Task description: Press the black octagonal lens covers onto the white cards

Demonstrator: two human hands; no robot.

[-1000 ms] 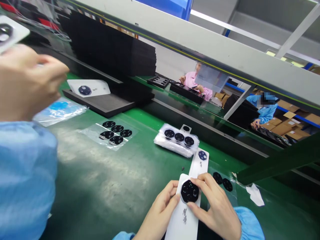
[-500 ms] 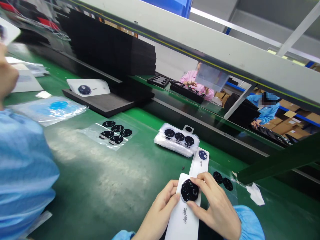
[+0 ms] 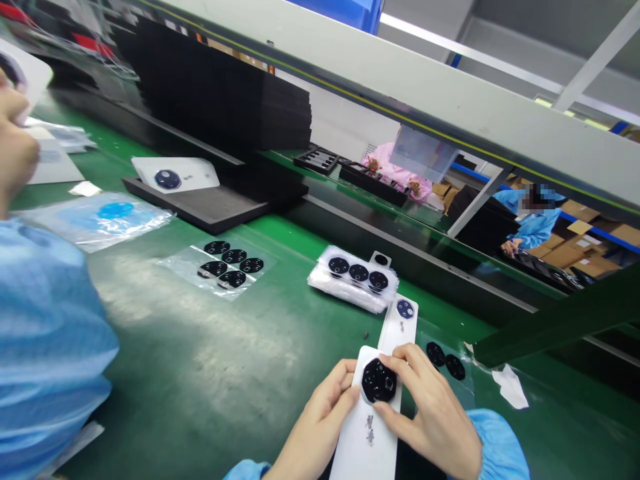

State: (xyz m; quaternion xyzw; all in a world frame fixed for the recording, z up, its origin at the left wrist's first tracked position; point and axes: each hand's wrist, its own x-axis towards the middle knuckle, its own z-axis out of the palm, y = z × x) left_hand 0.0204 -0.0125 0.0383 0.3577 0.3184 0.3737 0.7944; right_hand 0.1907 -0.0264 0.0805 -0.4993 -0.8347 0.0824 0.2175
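A white phone back cover (image 3: 363, 450) with dark lettering lies lengthwise between my hands. My left hand (image 3: 320, 413) grips its left edge, thumb on the face. Near the cover's top sits a black octagonal camera lens plate (image 3: 379, 381). My right hand (image 3: 433, 407) pinches this plate, with a finger at its upper right rim and the thumb at its lower edge. Just beyond lies a second white cover (image 3: 397, 327) with a blue-black camera area. Right of my right hand, two black lens plates (image 3: 445, 361) rest on a clear film.
A stack of bagged lens plates (image 3: 353, 283) stands ahead, and a clear sheet of several plates (image 3: 231, 265) lies left of it. A black foam tray (image 3: 220, 203) holds another white cover. A co-worker's blue sleeve (image 3: 50, 353) fills the left side. A dark green post (image 3: 560, 320) slants at right.
My hands, the cover and the lens plate stay almost in place. At far left, the co-worker's hand and the white piece it holds have shifted slightly right.
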